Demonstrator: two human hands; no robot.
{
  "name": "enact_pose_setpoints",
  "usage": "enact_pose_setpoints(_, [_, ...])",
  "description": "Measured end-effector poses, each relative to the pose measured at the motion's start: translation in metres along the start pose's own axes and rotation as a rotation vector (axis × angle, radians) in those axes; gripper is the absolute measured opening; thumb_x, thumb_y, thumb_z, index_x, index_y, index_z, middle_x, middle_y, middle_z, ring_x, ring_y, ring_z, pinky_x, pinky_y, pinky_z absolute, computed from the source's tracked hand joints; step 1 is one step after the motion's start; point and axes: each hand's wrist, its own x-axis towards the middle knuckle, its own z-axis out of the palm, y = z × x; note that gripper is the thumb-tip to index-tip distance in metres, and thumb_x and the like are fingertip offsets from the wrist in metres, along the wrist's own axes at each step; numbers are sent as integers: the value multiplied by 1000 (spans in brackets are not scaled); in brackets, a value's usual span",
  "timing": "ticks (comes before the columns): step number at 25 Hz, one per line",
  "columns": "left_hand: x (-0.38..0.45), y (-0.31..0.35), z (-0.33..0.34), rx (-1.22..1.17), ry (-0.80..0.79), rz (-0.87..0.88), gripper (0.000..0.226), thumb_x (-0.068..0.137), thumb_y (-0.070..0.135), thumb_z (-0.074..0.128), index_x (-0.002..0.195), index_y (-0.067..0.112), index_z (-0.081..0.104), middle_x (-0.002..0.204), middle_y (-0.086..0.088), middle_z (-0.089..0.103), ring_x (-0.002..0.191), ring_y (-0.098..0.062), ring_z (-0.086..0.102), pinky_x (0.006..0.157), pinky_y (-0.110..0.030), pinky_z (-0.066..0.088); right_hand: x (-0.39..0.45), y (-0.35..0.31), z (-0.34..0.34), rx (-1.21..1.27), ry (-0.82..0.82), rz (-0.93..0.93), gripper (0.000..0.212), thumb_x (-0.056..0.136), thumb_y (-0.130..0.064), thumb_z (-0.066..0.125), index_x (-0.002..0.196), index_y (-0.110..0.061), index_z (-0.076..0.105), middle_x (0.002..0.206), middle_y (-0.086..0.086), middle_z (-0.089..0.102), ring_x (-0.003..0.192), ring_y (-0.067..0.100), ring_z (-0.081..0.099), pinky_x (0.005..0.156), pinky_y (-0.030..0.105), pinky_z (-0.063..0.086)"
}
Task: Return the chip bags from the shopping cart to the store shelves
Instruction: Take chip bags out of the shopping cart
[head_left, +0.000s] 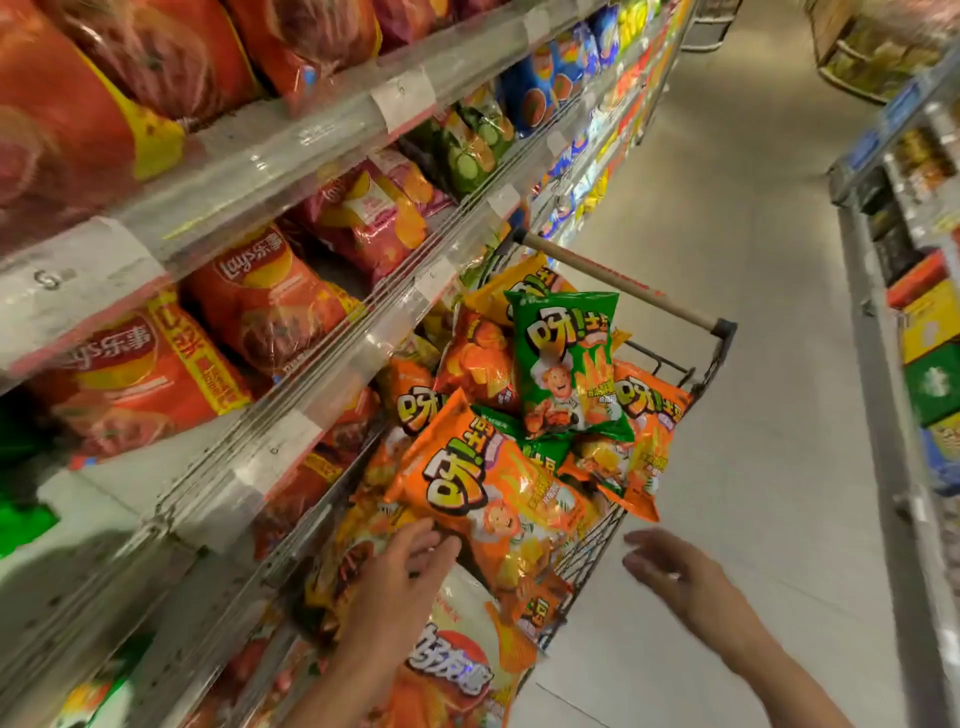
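Reaching my left hand (410, 558), fingers straight, onto the near orange chip bag (498, 488), lying lengthwise away toward the cart handle (618, 283). Right hand (670, 569) is hovering relaxed, farther off, holding nothing.

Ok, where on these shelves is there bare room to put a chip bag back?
A bare patch of shelf lies beside the red Lay's bags, behind the price rail, next to green packaging at the frame's left edge. The shelves above look packed. The shopping cart is heaped; the left hand touches an orange chip bag, while the right hand hovers outside.
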Motion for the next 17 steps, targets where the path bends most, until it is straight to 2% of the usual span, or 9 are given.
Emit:
enact_pose_setpoints(2, [21,0,5,-93,-39,-112,24,87,57,66,104,45,54,111,24,59,104,2,57,92,-26,47,33,-15,-17,-11,106,-18,20,92,-26,73,110,-28,66,95,-5,74,91,9,68,70,2,44])
enact_pose_setpoints(4, [37,2,12,-177,-62,-206,21,85,56,70,99,43,63,111,19,64,109,-6,62,102,-35,47,68,-41,-37,1,170,-32,37,91,-28,73,127,-23,61,101,-4,72,91,7,66,68,4,46])
enact_pose_setpoints(5, [42,5,15,-244,-73,-235,25,85,53,72,104,40,65,113,15,68,110,-9,64,102,-36,49,85,-52,-42,37,185,-42,47,91,-30,74,134,-21,57,107,-1,71,94,12,67,73,9,49])
enact_pose_setpoints(7, [48,14,25,-453,-72,-330,25,83,45,75,102,30,71,100,13,74,93,-5,71,90,-26,53,117,-68,-47,43,199,-50,64,89,-37,75,144,-20,48,120,0,65,105,19,63,88,33,55])
enact_pose_setpoints(9, [55,25,39,-556,-53,-384,25,74,46,78,88,26,77,87,15,74,76,-4,71,87,-27,49,152,-75,-52,94,196,-75,74,87,-40,76,150,-21,41,114,-9,62,104,12,62,86,34,54])
enact_pose_setpoints(11, [62,29,57,-510,18,-391,44,69,50,81,107,28,75,107,13,73,81,-7,73,101,-40,47,183,-79,-53,186,157,-75,81,83,-44,78,150,-22,38,107,-21,60,101,5,62,76,24,53])
enact_pose_setpoints(13, [68,30,75,-523,164,-415,70,69,48,86,132,27,61,129,8,64,105,-15,66,107,-46,44,206,-75,-51,301,82,-41,89,77,-54,80,149,-26,36,122,-11,63,113,18,64,89,38,57])
enact_pose_setpoints(14, [70,32,83,-549,248,-432,79,66,49,88,135,25,57,132,4,63,112,-19,62,102,-46,48,214,-71,-50,335,34,-25,90,73,-60,81,146,-29,38,127,-6,64,116,22,64,95,46,56])
enact_pose_setpoints(17, [71,39,93,-603,366,-478,91,53,55,91,130,22,57,119,1,66,98,-16,61,71,-31,50,228,-58,-46,378,-41,-51,98,61,-72,80,140,-29,40,127,-2,66,114,24,66,99,54,53])
